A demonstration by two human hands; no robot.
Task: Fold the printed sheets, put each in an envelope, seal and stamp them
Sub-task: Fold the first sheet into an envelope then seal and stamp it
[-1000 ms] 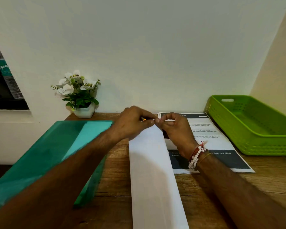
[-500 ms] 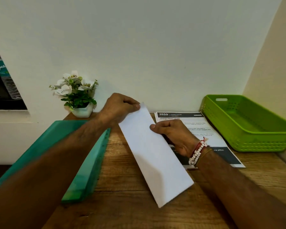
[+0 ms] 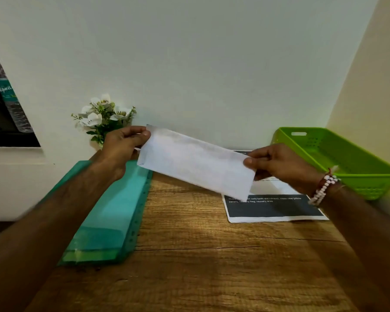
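The wooden desk (image 3: 189, 266) bears one teal folder (image 3: 108, 212), one green basket (image 3: 338, 158) and one printed sheet (image 3: 275, 208). One white envelope (image 3: 196, 161), lying flat a second ago, is now lifted and held crosswise, seemingly for sealing. The left hand (image 3: 122, 147) pinches its upper corner; the right hand (image 3: 277, 165) pinches its other end. One flower pot (image 3: 104, 122) stands behind.

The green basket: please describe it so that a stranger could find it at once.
Look along the wooden desk to its far right corner by the wall. There the green basket stands, just right of the printed sheet. Only it is lime green with perforated walls; the teal folder lies flat on the left.
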